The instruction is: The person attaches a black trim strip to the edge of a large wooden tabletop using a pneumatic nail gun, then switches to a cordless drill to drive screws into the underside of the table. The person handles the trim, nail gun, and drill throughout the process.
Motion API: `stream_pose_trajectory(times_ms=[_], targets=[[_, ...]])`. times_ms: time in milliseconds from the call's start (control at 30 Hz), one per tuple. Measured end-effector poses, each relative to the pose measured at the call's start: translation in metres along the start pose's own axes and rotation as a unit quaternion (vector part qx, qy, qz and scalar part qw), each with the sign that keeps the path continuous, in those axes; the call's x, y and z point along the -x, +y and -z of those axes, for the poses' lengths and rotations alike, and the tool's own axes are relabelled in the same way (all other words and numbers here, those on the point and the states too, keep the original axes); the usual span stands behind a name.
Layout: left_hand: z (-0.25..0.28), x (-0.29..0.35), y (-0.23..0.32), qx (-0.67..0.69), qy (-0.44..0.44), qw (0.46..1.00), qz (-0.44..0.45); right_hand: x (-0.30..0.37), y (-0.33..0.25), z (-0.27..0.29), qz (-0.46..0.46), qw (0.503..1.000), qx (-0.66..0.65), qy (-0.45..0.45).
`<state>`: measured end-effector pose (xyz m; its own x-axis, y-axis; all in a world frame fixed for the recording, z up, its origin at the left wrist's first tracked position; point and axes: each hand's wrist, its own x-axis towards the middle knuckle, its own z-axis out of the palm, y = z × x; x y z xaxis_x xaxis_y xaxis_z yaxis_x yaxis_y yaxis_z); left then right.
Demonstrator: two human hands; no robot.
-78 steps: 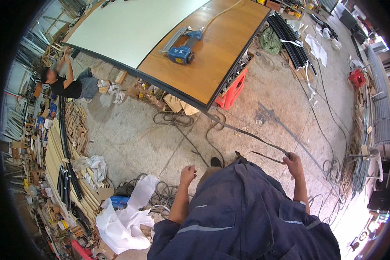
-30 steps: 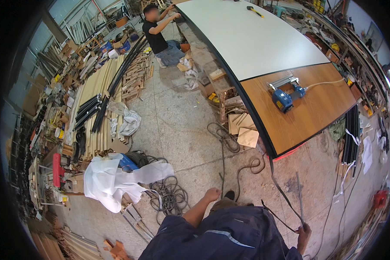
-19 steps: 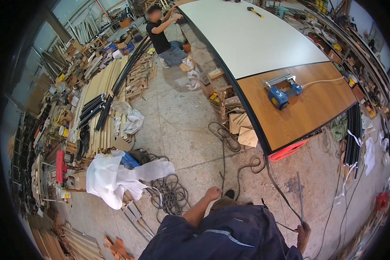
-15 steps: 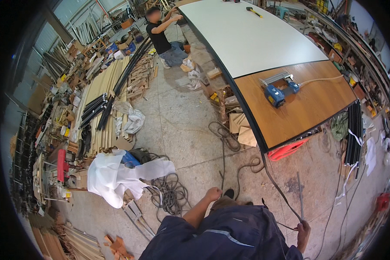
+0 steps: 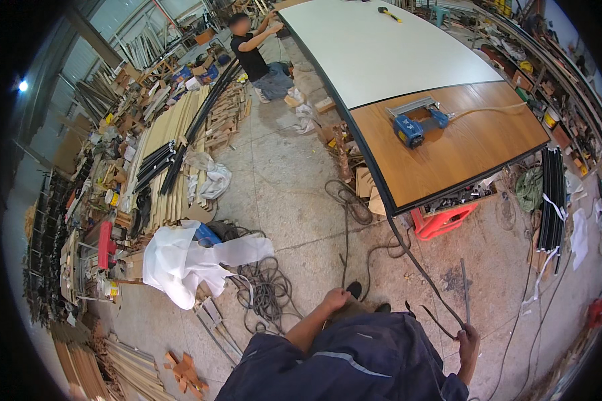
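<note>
Two bare hands show: the left hand (image 5: 336, 299) at 5 o'clock, its fingers curled into a loose fist, and whether anything is inside cannot be told; the right hand (image 5: 469, 337) at 4 o'clock, its fingers grasping a dark strip (image 5: 429, 282). From that grip the strip runs toward 11 o'clock up to the near corner of the table (image 5: 475, 154), while a shorter end bends away toward 10 o'clock. At 2 o'clock, on the table's brown wood-grain part, lies a blue nail gun (image 5: 416, 127) with a tan hose (image 5: 491, 111). A co-worker (image 5: 251, 63) in a black top kneels near 11 o'clock, beside the table's long edge. White sheeting (image 5: 174, 264) lies heaped at 8 o'clock, with coiled cable (image 5: 264, 294) at 7.
</note>
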<state>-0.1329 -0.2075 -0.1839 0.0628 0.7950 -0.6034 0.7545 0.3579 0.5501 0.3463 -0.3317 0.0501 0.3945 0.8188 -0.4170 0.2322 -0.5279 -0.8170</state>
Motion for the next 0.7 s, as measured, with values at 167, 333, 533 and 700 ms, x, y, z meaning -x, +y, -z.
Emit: stream_pose_trajectory(times_ms=[167,333,533,700], targets=[[-0.001,0.005,0.010,0.002,0.017,1.000,-0.020,-0.003,-0.004,0.014,0.024,0.999,0.013,-0.028],[-0.013,0.003,0.034,0.136,-0.006,0.990,-0.034,0.006,-0.032,0.015,-0.011,0.997,0.037,-0.065],[0.005,0.009,0.131,0.340,-0.063,0.938,-0.023,0.014,-0.058,-0.014,-0.001,0.990,0.054,-0.134],[0.038,0.024,0.211,0.478,-0.118,0.869,-0.050,-0.002,-0.081,-0.050,0.004,0.982,0.042,-0.187]])
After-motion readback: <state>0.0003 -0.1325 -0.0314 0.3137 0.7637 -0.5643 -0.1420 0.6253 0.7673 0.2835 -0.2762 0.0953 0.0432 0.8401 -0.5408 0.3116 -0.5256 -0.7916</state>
